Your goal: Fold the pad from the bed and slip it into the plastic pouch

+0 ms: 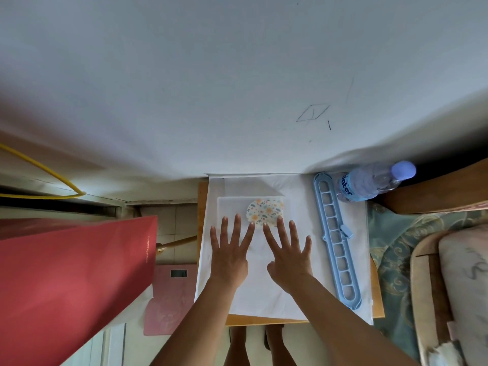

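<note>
A small round pad (265,211) with a floral print lies on a clear plastic pouch (232,207), which rests on white cloth over a small wooden table (266,319). My left hand (229,253) lies flat with fingers spread on the pouch, just left of and below the pad. My right hand (289,250) lies flat beside it, fingertips touching the pad's lower edge. Neither hand holds anything.
A light blue plastic hanger bar (336,239) lies along the table's right side, with a water bottle (369,182) on its side behind it. A red paper bag (71,286) stands at left, a pink scale (171,297) on the floor. A bed with patterned cover (396,247) is at right.
</note>
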Demonstrator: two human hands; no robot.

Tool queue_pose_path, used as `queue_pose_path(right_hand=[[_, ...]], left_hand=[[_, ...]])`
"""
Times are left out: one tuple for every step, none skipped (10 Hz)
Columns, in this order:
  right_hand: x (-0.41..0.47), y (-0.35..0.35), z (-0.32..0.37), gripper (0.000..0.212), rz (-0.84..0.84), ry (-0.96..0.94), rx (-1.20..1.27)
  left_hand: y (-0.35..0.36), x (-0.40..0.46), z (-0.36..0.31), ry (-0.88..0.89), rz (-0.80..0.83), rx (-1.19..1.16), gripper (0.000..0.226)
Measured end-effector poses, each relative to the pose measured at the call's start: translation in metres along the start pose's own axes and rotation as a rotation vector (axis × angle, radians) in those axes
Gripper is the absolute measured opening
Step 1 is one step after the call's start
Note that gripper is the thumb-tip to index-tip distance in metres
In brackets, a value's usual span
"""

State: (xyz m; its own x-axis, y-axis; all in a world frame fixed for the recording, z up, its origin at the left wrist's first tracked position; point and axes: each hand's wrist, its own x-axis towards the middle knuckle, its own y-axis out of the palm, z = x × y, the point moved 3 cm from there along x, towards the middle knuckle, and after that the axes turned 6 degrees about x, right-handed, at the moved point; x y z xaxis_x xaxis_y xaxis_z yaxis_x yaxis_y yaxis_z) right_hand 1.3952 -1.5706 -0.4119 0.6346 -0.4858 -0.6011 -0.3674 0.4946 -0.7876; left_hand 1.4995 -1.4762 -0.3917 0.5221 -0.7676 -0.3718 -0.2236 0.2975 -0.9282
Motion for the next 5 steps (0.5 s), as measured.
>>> queue_pose_path(right_hand=[[0.006,-0.01,0.001,0.081,0.034,-0.016,-0.023],[0.001,-0.015,0.001,0.075,0.041,-0.022,-0.04],[-0.004,-0.025,0.0,0.07,0.044,-0.022,-0.019],[-0.016,-0.044,-0.002,0.066,-0.001,-0.015,-0.001],[-0.035,-0.054,-0.001,0.064,-0.015,-0.021,0.01]], left_hand=[[0.006,0.009,0.002,0.006,0.052,-0.043,0.076],[0.012,0.008,0.002,0.007,0.111,-0.031,0.073],[0.005,0.008,0.004,0.021,0.137,-0.032,0.072],[-0.015,0.004,0.012,0.035,0.122,-0.013,0.068],[-0.029,-0.013,0.008,0.069,0.103,0.004,0.065]])
